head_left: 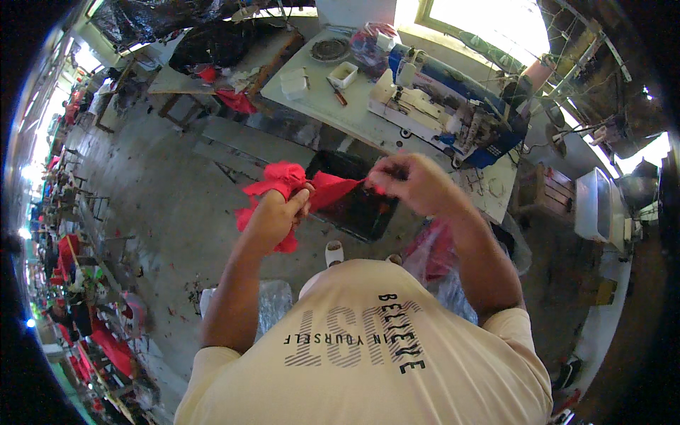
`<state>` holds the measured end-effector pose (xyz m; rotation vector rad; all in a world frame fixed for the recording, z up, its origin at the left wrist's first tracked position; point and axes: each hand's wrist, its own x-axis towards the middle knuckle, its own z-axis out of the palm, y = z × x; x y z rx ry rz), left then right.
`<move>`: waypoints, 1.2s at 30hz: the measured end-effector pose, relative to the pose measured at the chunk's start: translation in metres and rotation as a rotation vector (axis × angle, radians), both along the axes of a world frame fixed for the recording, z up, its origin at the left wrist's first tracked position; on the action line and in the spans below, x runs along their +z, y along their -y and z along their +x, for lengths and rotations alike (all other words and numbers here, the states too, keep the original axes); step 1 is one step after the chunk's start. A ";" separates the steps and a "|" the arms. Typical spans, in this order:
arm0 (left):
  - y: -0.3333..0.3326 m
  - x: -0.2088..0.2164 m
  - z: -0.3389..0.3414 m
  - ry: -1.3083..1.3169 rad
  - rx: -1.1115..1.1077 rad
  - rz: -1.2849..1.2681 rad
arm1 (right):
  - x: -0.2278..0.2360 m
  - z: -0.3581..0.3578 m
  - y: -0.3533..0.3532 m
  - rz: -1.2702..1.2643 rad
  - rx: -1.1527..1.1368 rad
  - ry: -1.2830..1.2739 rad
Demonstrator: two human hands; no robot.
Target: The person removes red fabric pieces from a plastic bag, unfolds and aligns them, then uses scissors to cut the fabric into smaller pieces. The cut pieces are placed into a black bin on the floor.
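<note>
My left hand [273, 214] is closed around a bunched piece of red fabric [287, 177], which spills out above and below my fist. One corner of the fabric stretches to the right and narrows to a tip at my right hand [414, 182]. The fingers of that hand are pinched together at this tip, slightly blurred. Below the stretched part, on the floor, sits a black plastic crate [354, 219].
Ahead stands a worktable [301, 106] with a blue and white sewing machine [446, 106], small white containers [343, 74] and an orange-handled tool [338, 93]. A low bench [237, 145] lies to the left. Clear plastic with red material [432, 251] is by my right side.
</note>
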<state>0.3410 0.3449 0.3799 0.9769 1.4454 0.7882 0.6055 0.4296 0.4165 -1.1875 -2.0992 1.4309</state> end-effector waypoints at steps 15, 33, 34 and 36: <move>0.040 -0.043 0.026 1.016 0.213 -0.198 | -0.044 -0.058 0.076 0.040 0.292 0.012; -0.014 0.035 0.047 -0.723 -0.810 -0.128 | -0.090 -0.053 0.055 0.062 0.260 -0.463; -0.017 0.037 0.050 -0.757 -0.866 -0.102 | -0.091 -0.051 0.058 -0.048 0.239 -0.441; -0.022 0.037 0.055 -0.794 -0.935 -0.083 | -0.098 -0.045 0.061 -0.266 0.193 -0.393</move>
